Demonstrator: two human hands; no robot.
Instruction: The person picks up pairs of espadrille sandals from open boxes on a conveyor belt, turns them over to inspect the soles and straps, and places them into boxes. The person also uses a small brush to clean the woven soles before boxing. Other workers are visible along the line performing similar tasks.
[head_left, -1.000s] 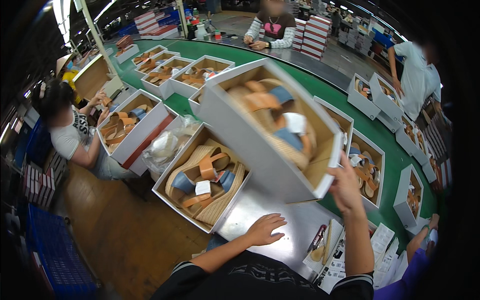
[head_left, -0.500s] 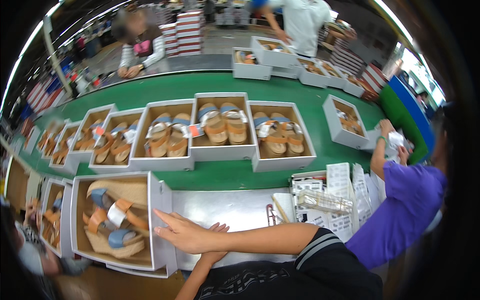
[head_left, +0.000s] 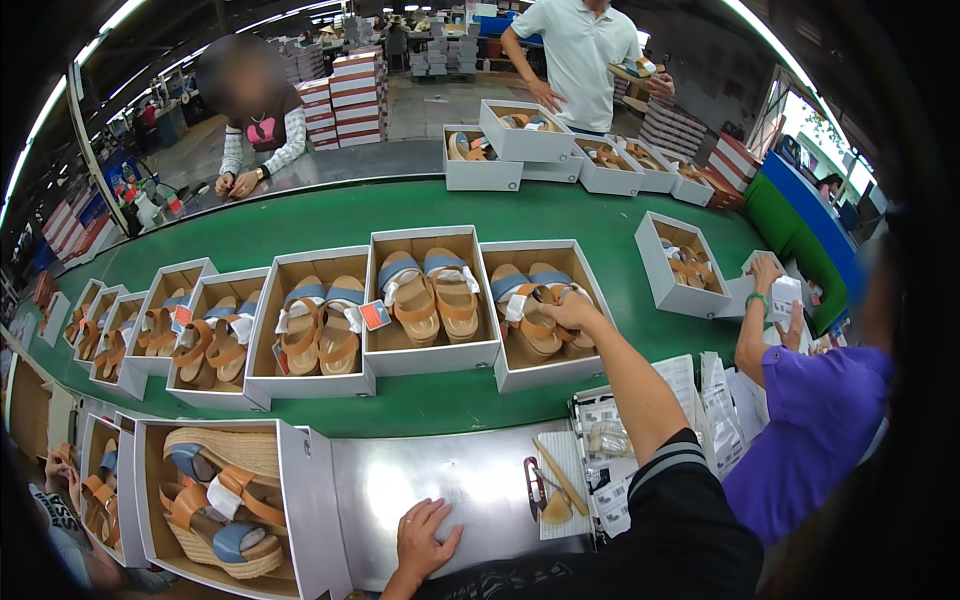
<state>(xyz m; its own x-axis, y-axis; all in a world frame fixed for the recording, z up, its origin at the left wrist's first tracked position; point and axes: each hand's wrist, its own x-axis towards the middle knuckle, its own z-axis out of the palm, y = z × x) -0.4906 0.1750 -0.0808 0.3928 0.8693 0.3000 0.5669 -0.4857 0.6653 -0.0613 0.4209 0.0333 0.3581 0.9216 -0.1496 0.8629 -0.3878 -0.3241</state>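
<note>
My right hand (head_left: 573,312) reaches into the rightmost white box (head_left: 548,375) of the row on the green belt. Its fingers close over the strap area of a sandal (head_left: 508,281) with tan and blue straps; the exact grip is partly hidden. Flat on the metal table (head_left: 400,465) rests my left hand (head_left: 425,540), fingers spread and holding nothing. Beside it, to the left, stands a large open white box (head_left: 318,510) with a pair of wedge sandals (head_left: 218,490), laid on their sides, with woven soles and white wrapping on a strap.
More open sandal boxes (head_left: 312,388) line the green belt (head_left: 420,215). Scissors (head_left: 535,483), a wooden-handled brush (head_left: 562,478) and a tray of labels (head_left: 610,500) lie right of the table. A purple-sleeved co-worker (head_left: 810,430) handles a box at right. Other people stand across the belt.
My right hand has moved from the large box's edge forward into the rightmost belt box. My left hand, previously under the right forearm, now shows flat on the table. The view has shifted.
</note>
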